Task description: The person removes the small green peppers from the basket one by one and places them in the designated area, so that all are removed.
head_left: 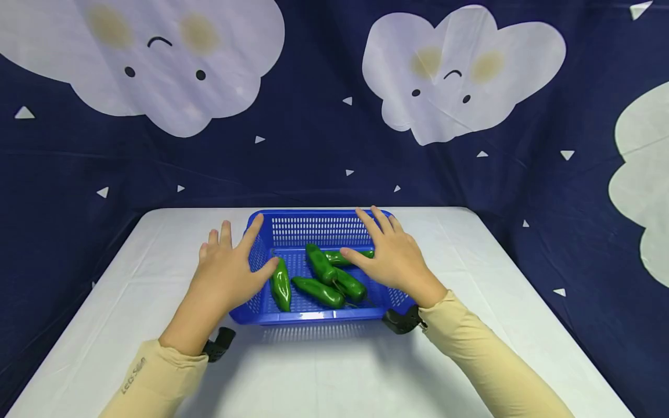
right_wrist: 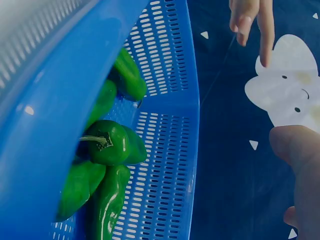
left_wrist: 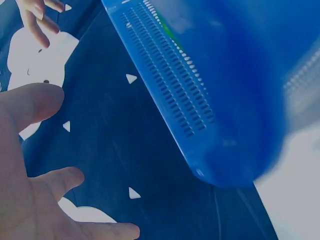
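Note:
A blue plastic basket (head_left: 313,317) with slotted walls holds several glossy green peppers (head_left: 317,291). One pepper (head_left: 281,285) lies apart at its left end. My left hand (head_left: 227,273) hovers over the basket's left side, fingers spread, its thumb tip overlapping that pepper in the head view. Above the right side is my right hand (head_left: 397,258), also spread and holding nothing. In the left wrist view the left hand (left_wrist: 30,190) appears beside the basket wall (left_wrist: 165,75). The right wrist view looks in on peppers (right_wrist: 112,142) with stems, the right thumb (right_wrist: 300,155) away from them.
The basket stands toward the back of a table with a white cover (head_left: 324,371). Behind it hangs a dark blue cloth (head_left: 313,168) printed with white clouds and small triangles. A black wrist strap (head_left: 402,320) on the right arm overlaps the basket's front right corner.

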The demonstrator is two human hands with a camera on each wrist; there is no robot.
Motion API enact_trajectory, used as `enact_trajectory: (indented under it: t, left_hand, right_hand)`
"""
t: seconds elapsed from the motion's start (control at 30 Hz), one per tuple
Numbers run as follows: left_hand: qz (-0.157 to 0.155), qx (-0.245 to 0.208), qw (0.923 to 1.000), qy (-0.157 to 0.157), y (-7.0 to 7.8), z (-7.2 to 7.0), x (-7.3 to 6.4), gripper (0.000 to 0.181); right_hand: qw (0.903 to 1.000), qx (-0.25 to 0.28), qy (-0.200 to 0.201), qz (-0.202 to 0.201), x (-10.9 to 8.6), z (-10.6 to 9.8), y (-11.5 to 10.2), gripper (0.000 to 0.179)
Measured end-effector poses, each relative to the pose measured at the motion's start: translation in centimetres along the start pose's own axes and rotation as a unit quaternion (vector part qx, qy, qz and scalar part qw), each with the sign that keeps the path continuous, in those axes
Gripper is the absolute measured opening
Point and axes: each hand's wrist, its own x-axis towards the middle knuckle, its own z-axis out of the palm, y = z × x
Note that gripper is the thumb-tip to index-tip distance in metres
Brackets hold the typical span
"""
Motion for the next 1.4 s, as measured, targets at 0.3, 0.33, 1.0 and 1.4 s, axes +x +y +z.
enact_trajectory:
  t: [0.3, 0.33, 1.0, 1.4]
  left_hand:
    - [-0.02, -0.065, 0.9975, -0.019, -2.3, 0.7, -1.2, 0.085]
    - [-0.024, -0.069, 0.9971, -0.022, -2.5, 0.9, -1.4, 0.085]
    - [-0.019, -0.245, 0.9676, -0.059, -4.7, 5.5, -3.4, 0.097]
    - [-0.049, -0.28, 0.9587, -0.004, -3.9, 7.4, -3.4, 0.096]
  right_hand:
    - [0.9999, 0.007, 0.007, -0.003, 0.0, 0.2, 0.4, 0.088]
    - [0.9999, 0.007, 0.008, -0.004, 0.0, 0.2, 0.4, 0.088]
    - [0.9992, 0.037, 0.014, -0.012, 0.3, 0.7, 1.2, 0.09]
    - [0.998, 0.06, 0.018, -0.007, 0.3, 1.2, 1.6, 0.088]
